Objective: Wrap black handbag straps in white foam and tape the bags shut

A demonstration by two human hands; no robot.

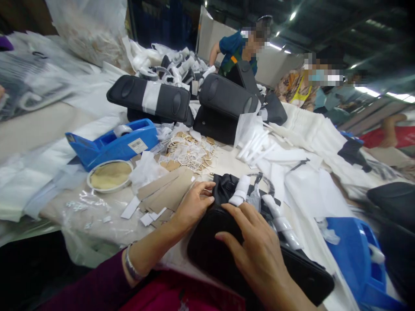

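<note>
A black handbag (210, 242) lies in front of me at the table's near edge, its handles (241, 190) wrapped in white padding. My left hand (196, 203) holds the bag's upper left corner, fingers and thumb bent close together at the edge. Across the bag's front and upper rim rests my right hand (256, 237), thumb held apart from its fingers. My palms hide part of the bag. Just beyond my left hand are flat brown card pieces (167, 190) and a heap of tags with white strings (189, 151).
A blue tape dispenser (113, 142) and a round tub of yellowish material (110, 176) stand on the left. Another blue dispenser (353, 255) sits at right. Stacked black bags (152, 97) and white wrapping sheets (301, 129) lie farther back. Co-workers (235, 47) stand across the table.
</note>
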